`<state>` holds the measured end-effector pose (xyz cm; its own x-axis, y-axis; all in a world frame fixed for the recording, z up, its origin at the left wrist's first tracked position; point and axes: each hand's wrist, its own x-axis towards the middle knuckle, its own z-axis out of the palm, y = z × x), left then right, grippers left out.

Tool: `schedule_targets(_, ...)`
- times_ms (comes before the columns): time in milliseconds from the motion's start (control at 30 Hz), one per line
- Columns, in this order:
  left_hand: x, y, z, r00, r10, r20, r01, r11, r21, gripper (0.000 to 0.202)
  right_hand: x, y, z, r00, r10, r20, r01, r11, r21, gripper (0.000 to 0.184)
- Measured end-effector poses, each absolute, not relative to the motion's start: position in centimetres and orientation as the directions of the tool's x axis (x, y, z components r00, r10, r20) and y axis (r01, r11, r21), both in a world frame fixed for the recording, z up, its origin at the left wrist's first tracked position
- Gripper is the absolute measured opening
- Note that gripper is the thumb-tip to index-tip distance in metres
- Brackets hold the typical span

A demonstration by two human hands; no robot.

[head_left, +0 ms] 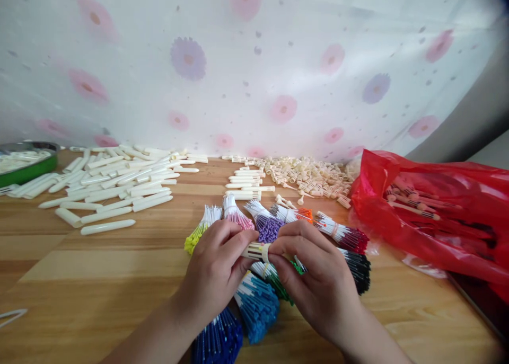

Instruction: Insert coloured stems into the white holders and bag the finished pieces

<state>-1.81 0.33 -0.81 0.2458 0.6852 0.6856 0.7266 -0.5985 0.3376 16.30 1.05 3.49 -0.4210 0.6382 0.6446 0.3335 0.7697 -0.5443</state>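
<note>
Between my two hands is a cream multicolour pen's slotted upper barrel (256,251), held nearly level above the table. My left hand (212,263) pinches its left end with thumb and fingers. At the other end, the closed fingers of my right hand (324,274) grip the collar. Around and below them lie bundles of thin pen refills with white stems and coloured ends: yellow (194,239), pink (238,219), purple (269,228), orange (300,214), dark red (353,238), black (360,271), green (280,285), light blue (258,308) and dark blue (218,337).
Loose white pen barrels (119,178) heap at the left, by a green tray (27,173). Small slotted parts (310,176) pile up at the back, beside a short row of pen bodies (244,184). A red plastic bag (457,215) with pens inside sits at the right.
</note>
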Motion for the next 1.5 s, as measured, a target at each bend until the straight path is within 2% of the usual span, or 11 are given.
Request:
schedule_targets(267, -2.1, 0.5, -1.0, 0.231, 0.680, 0.696, 0.788, -0.550, 0.276, 0.022, 16.2, 1.1, 3.2, -0.377, 0.781, 0.498, 0.230, 0.600, -0.766, 0.012)
schedule_targets(467, -2.5, 0.7, -1.2, 0.215, 0.677, 0.704, 0.856, -0.477, 0.197, 0.022, 16.3, 1.1, 3.1, -0.383, 0.887, 0.260, 0.166, 0.343, -0.925, 0.014)
schedule_targets(700, -2.4, 0.8, -1.4, 0.219, 0.684, 0.695, 0.886, -0.439, 0.153, 0.022, 16.3, 1.5, 2.9, -0.380, 0.905, 0.189, 0.150, 0.262, -0.953, 0.015)
schedule_targets(1067, -2.2, 0.7, -1.4, 0.194, 0.731, 0.655, 0.865, -0.442, 0.238, 0.021, 16.0, 1.8, 2.5, -0.329, 0.938, 0.109, 0.053, 0.134, -0.990, 0.013)
schedule_targets(1267, -2.3, 0.7, -1.5, 0.160, 0.727, 0.668, 0.863, -0.431, 0.262, 0.021, 16.0, 1.9, 2.3, -0.315, 0.949, 0.035, -0.079, 0.010, -0.997, 0.017)
schedule_targets(1500, -1.9, 0.6, -1.4, 0.197, 0.711, 0.675, 0.834, -0.484, 0.266, 0.022, 15.8, 2.3, 2.6, -0.305, 0.952, 0.020, 0.023, 0.029, -0.999, 0.016)
